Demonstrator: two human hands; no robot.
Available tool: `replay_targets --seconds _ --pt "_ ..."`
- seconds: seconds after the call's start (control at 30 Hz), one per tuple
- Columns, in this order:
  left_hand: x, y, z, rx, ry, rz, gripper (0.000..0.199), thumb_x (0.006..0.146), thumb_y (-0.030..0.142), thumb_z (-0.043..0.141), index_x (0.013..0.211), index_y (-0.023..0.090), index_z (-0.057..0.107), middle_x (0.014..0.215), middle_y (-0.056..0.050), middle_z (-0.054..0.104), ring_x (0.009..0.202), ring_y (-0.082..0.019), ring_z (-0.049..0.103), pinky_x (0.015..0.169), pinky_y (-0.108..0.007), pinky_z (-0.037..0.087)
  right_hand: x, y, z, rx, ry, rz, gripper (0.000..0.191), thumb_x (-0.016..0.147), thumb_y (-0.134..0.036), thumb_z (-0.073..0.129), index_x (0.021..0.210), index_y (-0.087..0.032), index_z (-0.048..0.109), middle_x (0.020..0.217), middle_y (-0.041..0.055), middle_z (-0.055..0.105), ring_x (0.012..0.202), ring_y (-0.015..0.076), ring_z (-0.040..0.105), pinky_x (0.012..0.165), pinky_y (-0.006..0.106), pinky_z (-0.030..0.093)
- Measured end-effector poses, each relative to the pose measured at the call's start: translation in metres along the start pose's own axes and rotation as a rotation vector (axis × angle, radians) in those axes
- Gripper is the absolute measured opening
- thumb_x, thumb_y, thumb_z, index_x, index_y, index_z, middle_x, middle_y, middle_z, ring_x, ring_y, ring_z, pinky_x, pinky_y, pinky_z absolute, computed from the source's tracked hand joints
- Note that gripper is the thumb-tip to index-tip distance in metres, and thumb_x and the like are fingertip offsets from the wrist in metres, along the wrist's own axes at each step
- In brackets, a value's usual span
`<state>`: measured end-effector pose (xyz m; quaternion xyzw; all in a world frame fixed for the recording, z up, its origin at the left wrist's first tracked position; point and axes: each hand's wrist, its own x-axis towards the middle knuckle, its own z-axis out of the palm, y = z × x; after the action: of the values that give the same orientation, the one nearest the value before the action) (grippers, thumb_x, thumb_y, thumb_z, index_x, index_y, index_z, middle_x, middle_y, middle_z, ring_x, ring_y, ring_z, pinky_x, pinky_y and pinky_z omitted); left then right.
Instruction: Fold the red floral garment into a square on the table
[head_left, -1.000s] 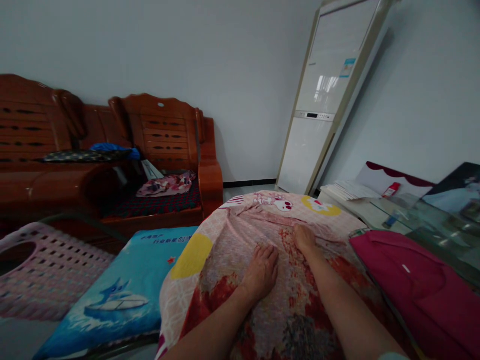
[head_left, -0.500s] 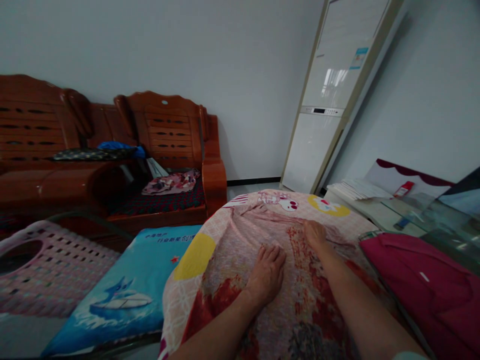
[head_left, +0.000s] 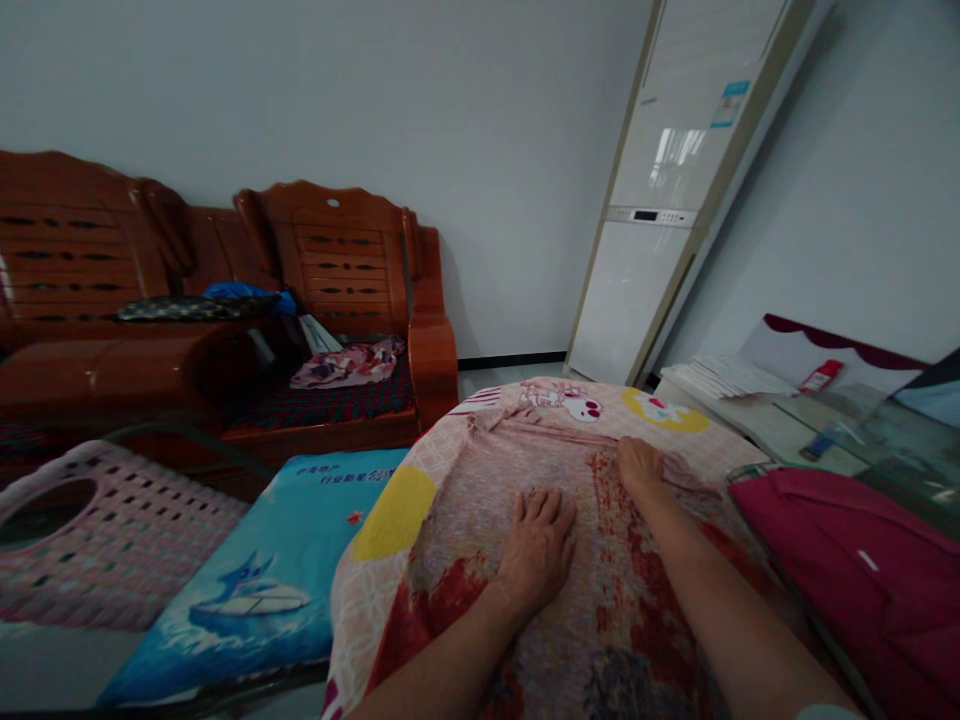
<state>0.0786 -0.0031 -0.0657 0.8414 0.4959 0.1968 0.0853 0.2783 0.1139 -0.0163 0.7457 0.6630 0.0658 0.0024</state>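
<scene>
A thin pink, red and grey patterned shirt (head_left: 600, 570) lies spread over a round table covered by a cartoon-print cloth (head_left: 393, 512). My left hand (head_left: 537, 545) rests flat on the middle of it, fingers stretched out. Up by the garment's far edge, my right hand (head_left: 640, 466) is closed with its fingers curled on the fabric. A taut fold runs leftward from that hand along the edge. Some fabric is bunched just to its right. My forearms hide part of the lower garment.
At left are a blue cushion (head_left: 255, 560) and a pink woven basket (head_left: 127, 540), with wooden chairs (head_left: 345, 260) behind. To the right lie dark pink folded cloth (head_left: 847, 570) and a side table with papers (head_left: 724, 377). A tall air conditioner (head_left: 637, 270) stands in the corner.
The whole view has shifted slightly. My left hand stays flat on the shirt, and my right hand keeps its place at the far edge.
</scene>
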Motion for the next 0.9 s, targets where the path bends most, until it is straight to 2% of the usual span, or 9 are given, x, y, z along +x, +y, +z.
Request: replay_targets --seconds 0.07,0.13,0.2,0.23,0.43,0.57,0.67,0.83,0.9 --pt "0.001 0.000 0.000 0.006 -0.007 0.013 0.048 0.097 0.038 0.040 0.143 0.029 0.046 0.153 -0.007 0.042 0.141 -0.030 0.034 0.118 -0.061 0.018 -0.013 -0.022 0.004 0.020 0.058 -0.067 0.033 0.093 -0.009 0.040 0.111 -0.006 0.068 0.112 0.0250 0.067 0.109 0.0278 0.063 0.092 0.036 0.045" --pt "0.002 -0.001 0.000 0.010 -0.015 0.024 0.048 0.097 0.039 0.040 0.143 0.028 0.045 0.152 -0.007 0.042 0.141 -0.030 0.033 0.118 -0.060 0.019 -0.026 -0.043 0.014 0.124 0.123 -0.283 0.035 0.095 -0.014 0.039 0.117 -0.011 0.066 0.119 0.0187 0.067 0.117 0.0238 0.058 0.101 0.033 0.039" --pt "0.002 -0.002 0.000 0.018 -0.025 0.030 0.048 0.097 0.039 0.040 0.143 0.028 0.045 0.152 -0.008 0.042 0.141 -0.031 0.033 0.118 -0.061 0.019 -0.032 -0.052 0.027 0.263 0.108 -0.433 0.038 0.099 -0.024 0.035 0.123 -0.014 0.063 0.126 0.0135 0.065 0.120 0.0210 0.056 0.104 0.032 0.038" --pt "0.003 -0.003 0.000 0.021 -0.028 0.034 0.048 0.097 0.039 0.040 0.143 0.028 0.046 0.153 -0.008 0.042 0.141 -0.031 0.033 0.118 -0.061 0.019 -0.031 -0.050 0.033 0.301 0.113 -0.439 0.040 0.099 -0.026 0.035 0.127 -0.012 0.060 0.133 0.0142 0.061 0.125 0.0214 0.052 0.107 0.032 0.036" --pt "0.003 -0.007 0.001 0.037 -0.020 0.055 0.046 0.097 0.039 0.039 0.141 0.029 0.048 0.152 -0.006 0.043 0.141 -0.029 0.033 0.118 -0.059 0.021 -0.026 -0.003 0.040 0.296 0.150 -0.055 0.044 0.096 -0.030 0.039 0.131 -0.011 0.057 0.137 0.0187 0.056 0.130 0.0277 0.047 0.111 0.043 0.031" --pt "0.004 -0.008 0.002 0.036 0.020 0.074 0.044 0.097 0.037 0.039 0.140 0.028 0.049 0.150 -0.006 0.046 0.138 -0.028 0.037 0.117 -0.057 0.023 -0.071 -0.006 0.050 0.375 0.232 -0.197 0.056 0.098 -0.038 0.034 0.144 -0.009 0.044 0.150 0.0183 0.044 0.141 0.0280 0.036 0.114 0.044 0.028" --pt "0.006 -0.007 0.001 0.024 0.037 0.078 0.043 0.097 0.035 0.041 0.138 0.027 0.051 0.149 -0.006 0.048 0.137 -0.029 0.039 0.117 -0.057 0.024 -0.105 0.001 0.061 0.408 0.198 -0.321 0.057 0.097 -0.038 0.035 0.148 -0.012 0.039 0.154 0.0151 0.039 0.144 0.0248 0.031 0.116 0.041 0.027" --pt "0.008 -0.008 -0.002 -0.043 0.041 0.063 0.042 0.093 0.031 0.048 0.134 0.024 0.056 0.147 -0.008 0.050 0.137 -0.029 0.041 0.117 -0.056 0.025 -0.125 0.051 0.051 0.261 0.180 -0.018 0.052 0.096 -0.030 0.039 0.138 -0.003 0.050 0.146 0.0228 0.047 0.138 0.0293 0.040 0.114 0.043 0.029" --pt "0.008 -0.012 0.000 -0.099 0.075 0.049 0.042 0.091 0.027 0.051 0.132 0.021 0.058 0.143 -0.010 0.054 0.135 -0.027 0.045 0.118 -0.053 0.027 -0.134 0.052 0.040 0.254 0.213 0.053 0.049 0.094 -0.025 0.042 0.137 -0.004 0.052 0.143 0.0227 0.050 0.136 0.0304 0.043 0.113 0.044 0.031"
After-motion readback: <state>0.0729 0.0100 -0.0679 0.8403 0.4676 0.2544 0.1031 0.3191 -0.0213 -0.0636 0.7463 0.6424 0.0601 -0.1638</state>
